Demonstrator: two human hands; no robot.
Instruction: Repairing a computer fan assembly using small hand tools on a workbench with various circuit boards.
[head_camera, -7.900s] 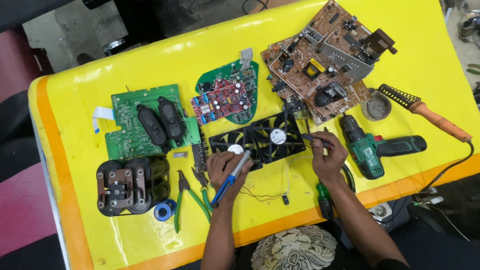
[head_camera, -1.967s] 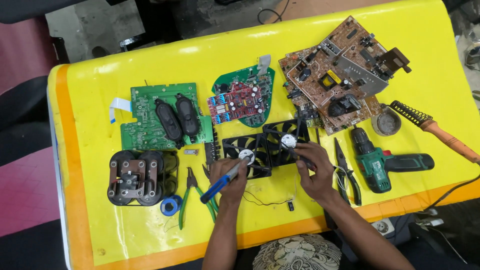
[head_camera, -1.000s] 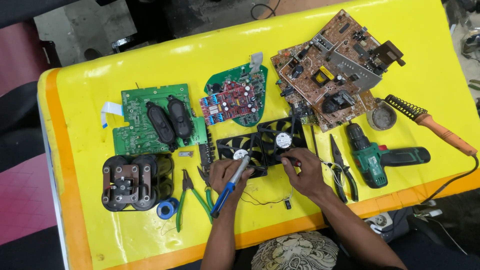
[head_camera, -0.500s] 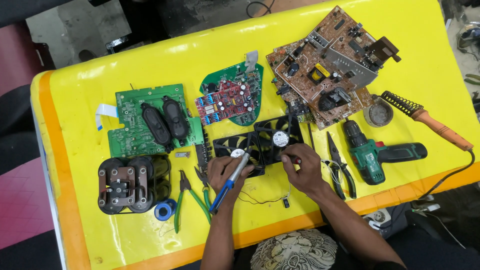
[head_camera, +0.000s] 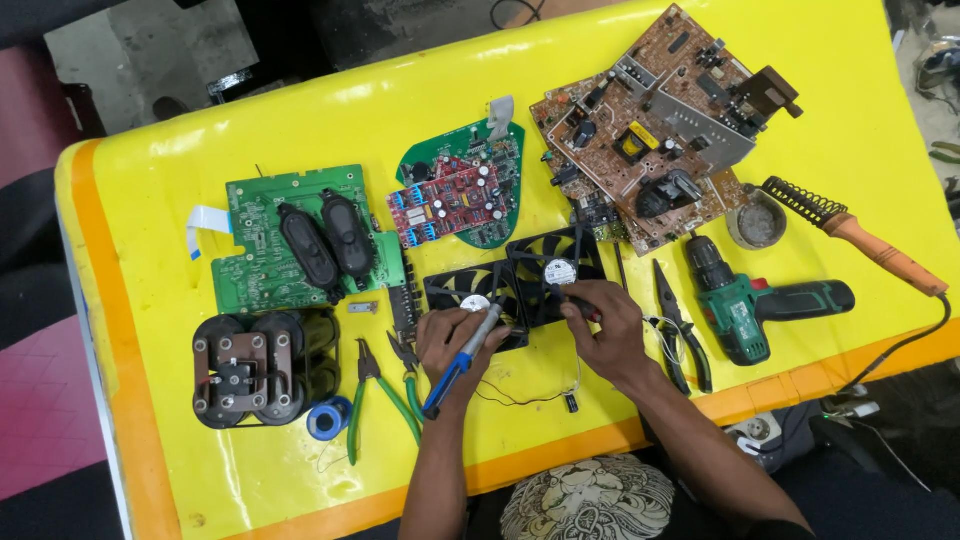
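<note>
Green drill (head_camera: 748, 300), brown circuit board (head_camera: 655, 130) and black pliers (head_camera: 680, 325) lie on yellow table (head_camera: 150, 180).

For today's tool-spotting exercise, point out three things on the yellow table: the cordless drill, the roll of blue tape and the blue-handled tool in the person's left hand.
cordless drill (head_camera: 742, 308), head view, on its green body.
roll of blue tape (head_camera: 327, 419), head view, on the roll's ring.
blue-handled tool (head_camera: 452, 372), head view, on the blue handle below the left hand (head_camera: 452, 338).

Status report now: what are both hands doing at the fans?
Left hand grips blue-handled soldering iron, tip at left fan. Right hand pinches at right fan hub. Black pliers beside right hand, green pliers by left.
</note>
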